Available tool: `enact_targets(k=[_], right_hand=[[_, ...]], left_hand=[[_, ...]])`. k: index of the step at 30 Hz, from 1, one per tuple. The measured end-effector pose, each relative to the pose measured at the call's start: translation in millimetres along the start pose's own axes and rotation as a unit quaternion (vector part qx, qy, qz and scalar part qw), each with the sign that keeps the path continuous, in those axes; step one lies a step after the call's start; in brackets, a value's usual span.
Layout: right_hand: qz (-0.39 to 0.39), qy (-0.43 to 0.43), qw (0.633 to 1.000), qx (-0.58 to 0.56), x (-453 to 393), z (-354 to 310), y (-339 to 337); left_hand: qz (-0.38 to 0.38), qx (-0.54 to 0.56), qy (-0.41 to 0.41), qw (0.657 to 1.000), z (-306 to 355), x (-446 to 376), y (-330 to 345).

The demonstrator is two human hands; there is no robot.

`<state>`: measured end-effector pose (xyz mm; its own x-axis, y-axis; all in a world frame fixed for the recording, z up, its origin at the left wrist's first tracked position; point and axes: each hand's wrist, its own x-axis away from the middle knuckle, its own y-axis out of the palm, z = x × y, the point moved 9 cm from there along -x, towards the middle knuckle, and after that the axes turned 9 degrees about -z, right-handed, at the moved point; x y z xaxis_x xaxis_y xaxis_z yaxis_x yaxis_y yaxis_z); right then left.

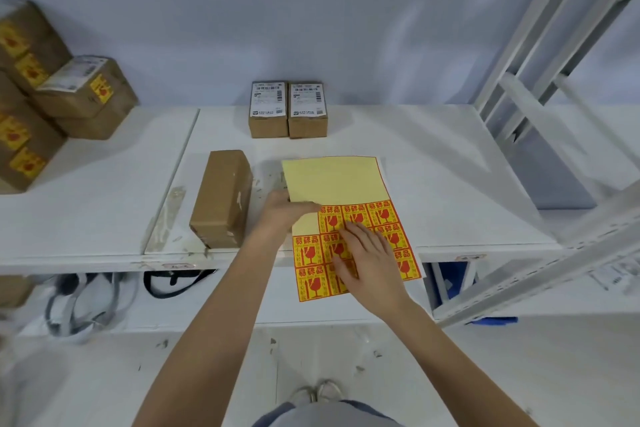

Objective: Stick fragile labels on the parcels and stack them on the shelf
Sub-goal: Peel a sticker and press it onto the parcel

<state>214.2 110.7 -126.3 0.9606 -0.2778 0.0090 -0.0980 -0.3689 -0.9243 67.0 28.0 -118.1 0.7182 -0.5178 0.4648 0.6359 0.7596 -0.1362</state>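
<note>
Bright, even overhead light, soft shadows on the table (433,149); wide-angle bending and blur at the edges.

Matt brown cardboard parcel (221,199), glossy paper label sheet (346,218).
</note>
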Motion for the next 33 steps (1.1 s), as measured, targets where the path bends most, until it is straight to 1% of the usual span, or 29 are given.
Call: enact_targets(k=[1, 3, 5, 7, 8, 10, 14, 16, 20, 28, 33], right_hand=[[0.003, -0.001, 1.000, -0.009, 0, -2, -4], [0.038, 0.002, 0.999, -0.025, -1, -8, -21], [0.107, 0.003, 0.993, -0.044, -4, -18, -51], [0.181, -0.004, 0.982, -0.052, -9, -28, -84], [0.206, -0.003, 0.977, -0.052, -12, -32, -99], [0.224, 0.003, 0.973, -0.061, -19, -39, -124], [0.269, 0.004, 0.961, -0.063, -31, -56, -165], [0.280, 0.011, 0.958, -0.060, -38, -63, -177], [0.275, 0.027, 0.959, -0.064, -47, -73, -187], [0.283, 0.018, 0.956, -0.080, -49, -86, -195], [0.286, 0.008, 0.954, -0.091, -49, -91, -200]], left_hand=[[-0.005, 0.010, 0.011, 1.000, 3, 4, 2], [-0.019, 0.047, 0.026, 0.998, 9, 11, 7], [-0.029, 0.071, 0.044, 0.996, 22, 18, 7], [-0.053, 0.094, 0.067, 0.992, 39, 23, 8], [-0.068, 0.113, 0.080, 0.988, 50, 28, 9], [-0.087, 0.141, 0.108, 0.980, 71, 38, 7], [-0.104, 0.127, 0.157, 0.974, 106, 50, -2], [-0.099, 0.114, 0.173, 0.973, 118, 53, -8], [-0.090, 0.127, 0.184, 0.971, 132, 57, -20], [-0.101, 0.134, 0.221, 0.961, 141, 62, -27], [-0.097, 0.118, 0.232, 0.961, 149, 65, -32]])
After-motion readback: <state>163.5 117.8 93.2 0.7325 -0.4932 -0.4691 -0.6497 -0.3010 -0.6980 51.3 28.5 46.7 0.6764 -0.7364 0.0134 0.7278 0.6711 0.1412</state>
